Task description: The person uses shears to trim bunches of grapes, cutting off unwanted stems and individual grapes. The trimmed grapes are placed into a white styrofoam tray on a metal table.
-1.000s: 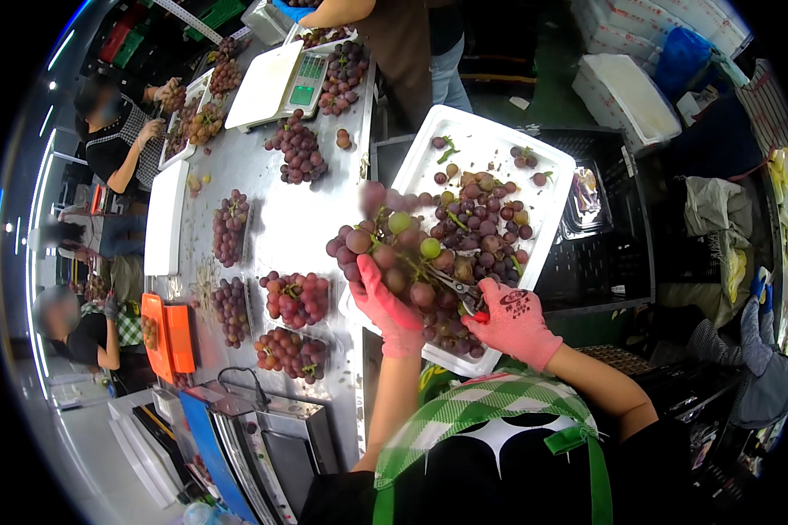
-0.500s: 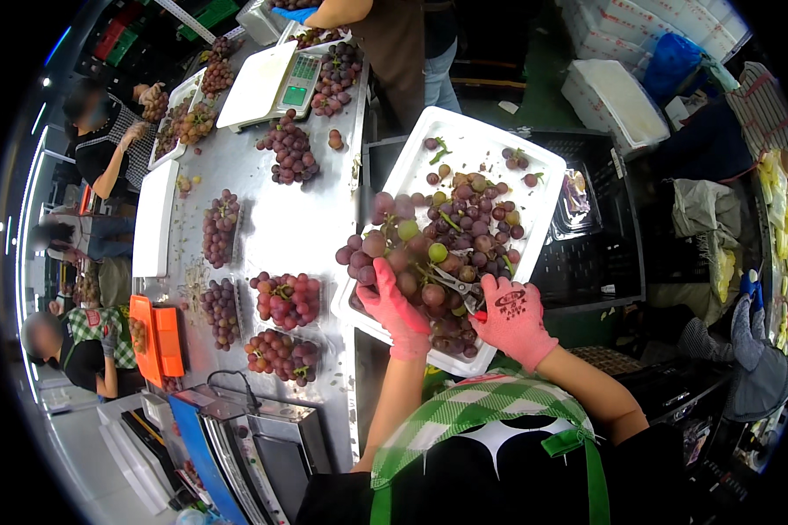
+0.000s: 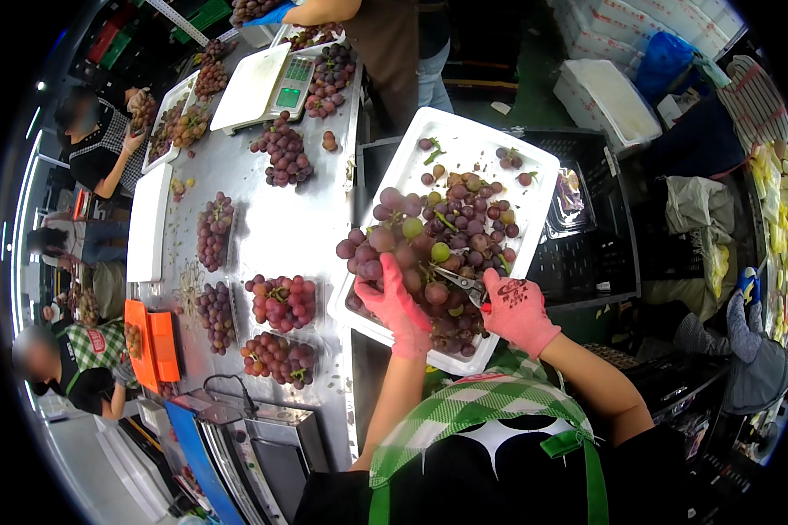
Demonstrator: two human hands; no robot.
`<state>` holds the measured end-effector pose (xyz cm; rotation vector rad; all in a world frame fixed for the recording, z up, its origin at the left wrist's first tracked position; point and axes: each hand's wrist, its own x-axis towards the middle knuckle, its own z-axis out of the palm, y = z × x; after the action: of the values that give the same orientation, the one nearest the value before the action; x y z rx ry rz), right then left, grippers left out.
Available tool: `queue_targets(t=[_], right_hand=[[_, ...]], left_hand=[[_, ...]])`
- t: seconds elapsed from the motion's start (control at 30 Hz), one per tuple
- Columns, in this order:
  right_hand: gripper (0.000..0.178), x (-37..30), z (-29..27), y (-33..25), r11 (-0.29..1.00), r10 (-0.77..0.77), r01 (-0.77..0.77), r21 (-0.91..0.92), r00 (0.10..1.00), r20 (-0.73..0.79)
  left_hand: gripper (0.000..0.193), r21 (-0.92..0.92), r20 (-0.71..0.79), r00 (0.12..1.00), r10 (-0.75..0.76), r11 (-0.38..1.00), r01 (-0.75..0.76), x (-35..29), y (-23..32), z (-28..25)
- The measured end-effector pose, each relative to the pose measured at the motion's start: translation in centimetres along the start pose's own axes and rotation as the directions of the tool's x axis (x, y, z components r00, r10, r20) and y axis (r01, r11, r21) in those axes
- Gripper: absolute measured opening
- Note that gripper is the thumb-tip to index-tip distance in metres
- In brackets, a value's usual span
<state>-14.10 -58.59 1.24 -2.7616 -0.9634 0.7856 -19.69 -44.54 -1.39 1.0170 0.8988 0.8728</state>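
My left hand (image 3: 400, 313), in a pink glove, is closed around a bunch of large red-purple grapes (image 3: 382, 238) with a few green ones. It holds the bunch over the left side of a white tray (image 3: 531, 229). My right hand (image 3: 518, 312), gloved alike, grips small metal snips with red on the handles (image 3: 458, 282). Their blades point left into the bunch, and grapes partly hide the tips. Loose grapes and small clusters (image 3: 473, 214) lie in the tray beneath and beyond my hands, with bits of green stem.
Left of the tray is a metal table (image 3: 324, 210) bearing several grape bunches, some in clear boxes (image 3: 280, 303), a scale (image 3: 291, 84) and an orange container (image 3: 151, 346). A black crate (image 3: 617, 236) sits right of the tray. Other people work along the far and left sides.
The right hand with the snips has shifted slightly right. My left hand still holds the bunch in nearly the same place. The whole view has shifted a little.
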Motion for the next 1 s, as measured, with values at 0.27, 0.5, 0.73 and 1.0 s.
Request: queue_targets(t=[0.27,0.5,0.73,1.0], right_hand=[[0.031,0.4,0.7,0.7,0.994,-0.039,0.040,0.105,0.999,-0.009],[0.030,1.0,0.7,1.3,0.993,-0.044,0.046,0.110,0.999,-0.022],[0.031,0.8,-0.6,1.4,0.996,-0.020,0.015,0.083,0.998,0.064],[0.034,-0.4,-1.0,2.5,0.832,-0.099,-0.050,0.553,0.967,0.237]], left_hand=[[0.045,-0.053,0.053,0.999,-0.011,0.999,0.013,0.5,-0.5,-0.3],[0.044,0.004,0.047,0.998,-0.032,0.999,0.032,0.3,-0.3,0.2],[0.041,-0.045,0.027,0.997,-0.073,0.996,0.074,0.9,-0.4,-0.2],[0.039,-0.094,0.110,0.994,-0.010,0.995,0.020,0.6,-0.3,-0.6]])
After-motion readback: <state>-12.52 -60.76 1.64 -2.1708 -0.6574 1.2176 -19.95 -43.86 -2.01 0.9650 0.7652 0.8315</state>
